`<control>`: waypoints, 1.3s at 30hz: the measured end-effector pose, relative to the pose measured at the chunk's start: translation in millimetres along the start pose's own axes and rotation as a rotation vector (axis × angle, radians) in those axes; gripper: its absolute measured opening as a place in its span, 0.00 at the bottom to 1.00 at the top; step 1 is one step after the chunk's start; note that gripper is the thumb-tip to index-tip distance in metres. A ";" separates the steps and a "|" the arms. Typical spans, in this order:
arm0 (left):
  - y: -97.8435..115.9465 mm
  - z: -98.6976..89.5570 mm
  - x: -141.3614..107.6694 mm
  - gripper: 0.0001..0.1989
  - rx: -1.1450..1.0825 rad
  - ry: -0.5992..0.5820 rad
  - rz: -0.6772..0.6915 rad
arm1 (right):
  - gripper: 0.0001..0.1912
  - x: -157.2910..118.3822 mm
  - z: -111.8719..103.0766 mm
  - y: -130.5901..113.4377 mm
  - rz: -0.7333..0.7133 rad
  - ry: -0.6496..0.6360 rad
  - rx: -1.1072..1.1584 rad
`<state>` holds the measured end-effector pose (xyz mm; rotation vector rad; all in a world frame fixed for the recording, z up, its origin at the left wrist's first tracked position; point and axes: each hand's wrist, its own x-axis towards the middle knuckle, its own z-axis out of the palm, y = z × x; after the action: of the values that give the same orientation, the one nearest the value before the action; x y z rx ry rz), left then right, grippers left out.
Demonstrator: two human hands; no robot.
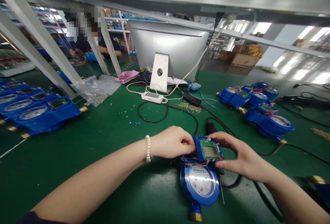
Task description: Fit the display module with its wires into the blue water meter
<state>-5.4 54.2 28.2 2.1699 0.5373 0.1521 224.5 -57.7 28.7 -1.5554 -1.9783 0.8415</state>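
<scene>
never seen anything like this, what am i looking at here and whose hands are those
This is one picture from a camera worn on a person's head, looking down at their own bare hands over a green workbench. The left hand and right hand both grip the small module with a green circuit board on top of a blue water meter, above its round dial. More blue meters lie at the left and at the right. The silver back of a monitor stands behind, with cables and a plastic bag. Another person works farther back.
</scene>
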 end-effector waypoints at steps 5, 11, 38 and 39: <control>5.6 -9.8 -6.7 0.10 0.090 -0.005 0.079 | 0.30 4.2 -3.6 0.6 0.016 -0.036 -0.009; -8.6 -6.2 -12.4 0.12 -0.154 -0.026 0.116 | 0.30 8.5 -4.0 4.0 0.031 -0.041 0.095; -13.9 33.6 -15.0 0.06 0.299 0.285 0.273 | 0.28 9.4 2.4 3.7 0.059 0.080 0.215; -13.8 34.6 -14.5 0.07 0.337 0.282 0.284 | 0.28 9.4 3.0 4.3 0.058 0.081 0.237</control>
<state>-12.7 29.9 -2.7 2.5674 0.4303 0.5639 223.1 -48.4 23.5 -1.4899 -1.7148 0.9817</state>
